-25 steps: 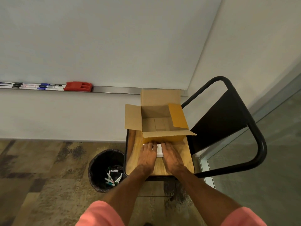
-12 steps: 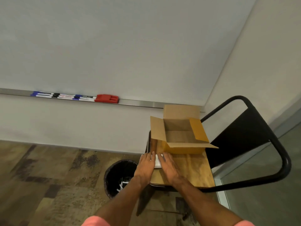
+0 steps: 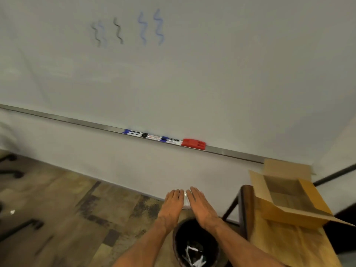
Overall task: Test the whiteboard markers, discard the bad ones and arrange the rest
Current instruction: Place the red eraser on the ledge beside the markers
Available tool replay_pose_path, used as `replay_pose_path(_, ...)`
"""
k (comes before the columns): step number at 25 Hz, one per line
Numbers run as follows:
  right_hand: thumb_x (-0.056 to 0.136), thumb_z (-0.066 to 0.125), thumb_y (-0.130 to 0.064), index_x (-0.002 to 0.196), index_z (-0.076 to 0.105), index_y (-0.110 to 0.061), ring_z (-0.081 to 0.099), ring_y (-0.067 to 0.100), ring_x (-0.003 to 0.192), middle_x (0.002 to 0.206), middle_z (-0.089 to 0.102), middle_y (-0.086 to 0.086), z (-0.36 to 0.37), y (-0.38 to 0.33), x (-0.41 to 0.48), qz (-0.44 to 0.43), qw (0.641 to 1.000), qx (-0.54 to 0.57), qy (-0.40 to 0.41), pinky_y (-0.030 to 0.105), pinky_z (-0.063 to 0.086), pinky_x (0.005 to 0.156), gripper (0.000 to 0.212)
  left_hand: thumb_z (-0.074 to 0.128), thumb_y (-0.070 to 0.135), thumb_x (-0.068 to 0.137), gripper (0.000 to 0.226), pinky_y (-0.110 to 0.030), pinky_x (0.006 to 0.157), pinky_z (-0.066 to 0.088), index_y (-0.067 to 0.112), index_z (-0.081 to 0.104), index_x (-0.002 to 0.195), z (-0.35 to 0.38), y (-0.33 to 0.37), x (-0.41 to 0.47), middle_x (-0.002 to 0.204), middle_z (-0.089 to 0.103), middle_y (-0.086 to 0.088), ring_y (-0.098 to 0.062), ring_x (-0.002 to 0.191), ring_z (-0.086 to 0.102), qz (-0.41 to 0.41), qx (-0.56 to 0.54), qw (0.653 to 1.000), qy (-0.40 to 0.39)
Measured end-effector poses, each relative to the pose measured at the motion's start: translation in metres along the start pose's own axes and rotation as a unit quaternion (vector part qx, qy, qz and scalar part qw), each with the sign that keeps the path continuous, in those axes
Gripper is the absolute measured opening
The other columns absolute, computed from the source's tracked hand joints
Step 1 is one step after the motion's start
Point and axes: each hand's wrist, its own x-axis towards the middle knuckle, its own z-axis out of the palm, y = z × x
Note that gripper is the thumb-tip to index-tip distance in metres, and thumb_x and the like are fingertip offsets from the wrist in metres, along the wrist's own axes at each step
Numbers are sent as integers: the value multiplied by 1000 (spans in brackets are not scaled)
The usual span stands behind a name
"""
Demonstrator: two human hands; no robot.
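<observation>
I am seeing no readable text; far beyond my fingers, the whiteboard (image 3: 173, 74) is showing only wavy black and blue squiggles (image 3: 129, 29).

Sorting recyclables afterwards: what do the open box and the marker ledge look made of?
The open brown box looks like matte corrugated cardboard, judging by its creased, folded-out flaps. The long grey ledge under the whiteboard looks like brushed metal, probably aluminium, given its dull sheen.

Open cardboard box (image 3: 287, 197) on wooden stool (image 3: 285, 245); red eraser (image 3: 193, 144) on tray ledge (image 3: 57, 118).
</observation>
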Motion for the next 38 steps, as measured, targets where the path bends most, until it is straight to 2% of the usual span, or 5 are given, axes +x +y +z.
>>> replay_pose_path(7, 105, 19, -27, 149, -10, -16, -12, 14, 145, 158, -15, -2, 14, -116, 81, -93, 995, 34, -7, 28, -4, 116, 54, 56, -4, 83, 79, -39, 119, 11, 2, 10, 148, -42, -127, -27, 153, 19, -15, -30, 141, 16, -73, 24, 997, 19)
replay_pose_path(11, 100, 37, -14, 149, -10, -10, -10, 19, 146, 158, -13, 5, 24, -157, 132, -107, 994, -10, -26, 29, -4, 118, 68, 58, 1, 85, 81, -38, 119, 10, 1, 8, 148, -51, -190, -29, 153, 17, -15, -30, 142, 14, -111, 33, 993, 22)
replay_pose_path(16, 92, 53, -12, 149, -6, -9, -1, 23, 146, 158, -4, 7, 32, -208, 217, -161, 984, -62, -52, 35, 2, 120, 82, 50, -7, 85, 76, -36, 119, 9, 1, 8, 148, -61, -277, -14, 153, 17, -15, -30, 141, 15, -136, 46, 988, 50)
replay_pose_path(28, 91, 55, -5, 150, 6, -8, 16, 26, 142, 156, 13, 9, 53, -285, 439, -199, 975, -99, 15, 35, 17, 118, 77, 48, 2, 92, 67, -35, 119, 10, 3, 11, 148, -95, -474, 90, 154, 18, -12, -28, 141, 17, -176, 39, 982, 55)
replay_pose_path(38, 90, 51, 1, 150, 9, -7, 16, 27, 143, 156, 14, 12, 72, -326, 554, -134, 987, -79, 51, 36, 18, 118, 73, 52, 0, 89, 65, -33, 117, 18, 1, 19, 146, -95, -606, 164, 149, 28, -13, -28, 138, 25, -65, 20, 994, 84)
